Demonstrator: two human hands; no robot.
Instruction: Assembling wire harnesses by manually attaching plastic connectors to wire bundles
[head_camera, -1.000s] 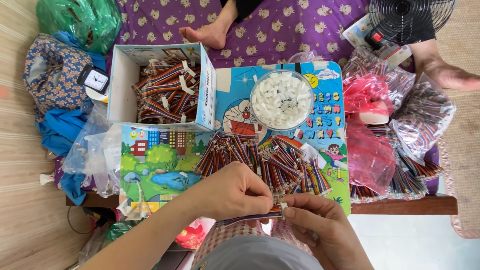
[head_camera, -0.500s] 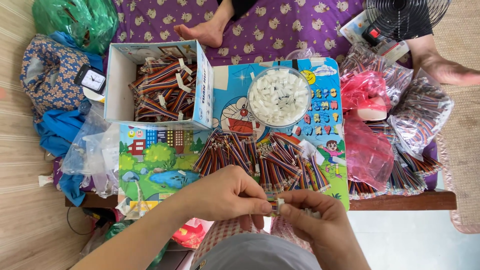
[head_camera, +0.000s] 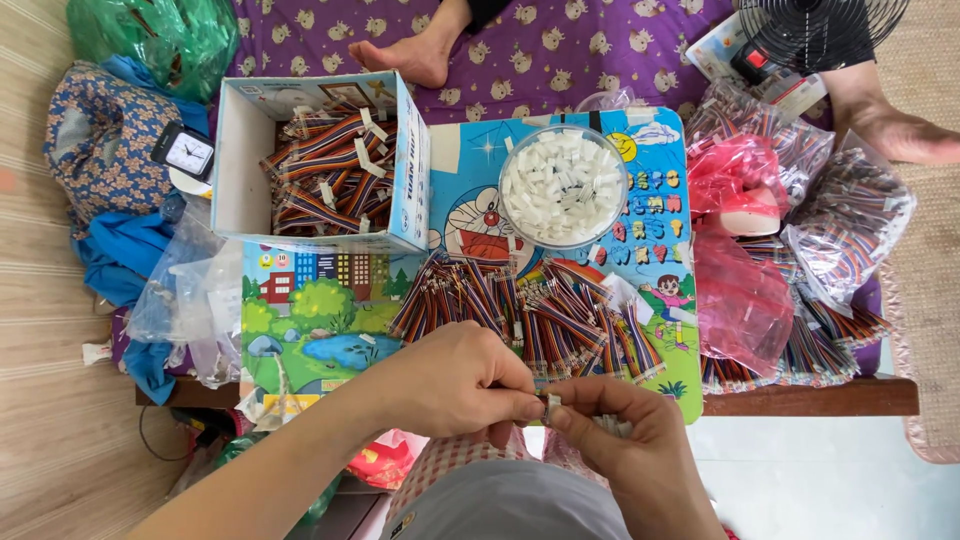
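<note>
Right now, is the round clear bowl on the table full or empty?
Nearly full: the clear bowl holds small white connector pieces heaped close to its rim.

head camera looks straight down, close over the low table (head_camera: 800, 396).

An open white-and-blue cardboard box (head_camera: 318, 165) stands at the tabletop's (head_camera: 810, 397) far left, packed with rainbow ribbon cables. Pink plastic bags (head_camera: 742, 300) and clear bags of cables (head_camera: 850, 235) crowd the right edge. A crumpled clear bag (head_camera: 190, 300) lies left; a green bag (head_camera: 155, 35) sits beyond.
</note>
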